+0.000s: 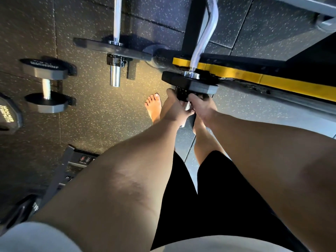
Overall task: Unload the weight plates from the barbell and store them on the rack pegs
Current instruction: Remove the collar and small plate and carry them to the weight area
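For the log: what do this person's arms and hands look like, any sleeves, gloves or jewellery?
Both forearms are bare down to the left hand and right hand: no gloves, and no watch or wristband shows. A pale short sleeve covers the upper left arm at the frame's lower left corner. The right arm's sleeve is out of view.

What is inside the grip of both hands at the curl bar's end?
A black collar on the chrome sleeve, held by the left hand and right hand; fingers cover most of it.
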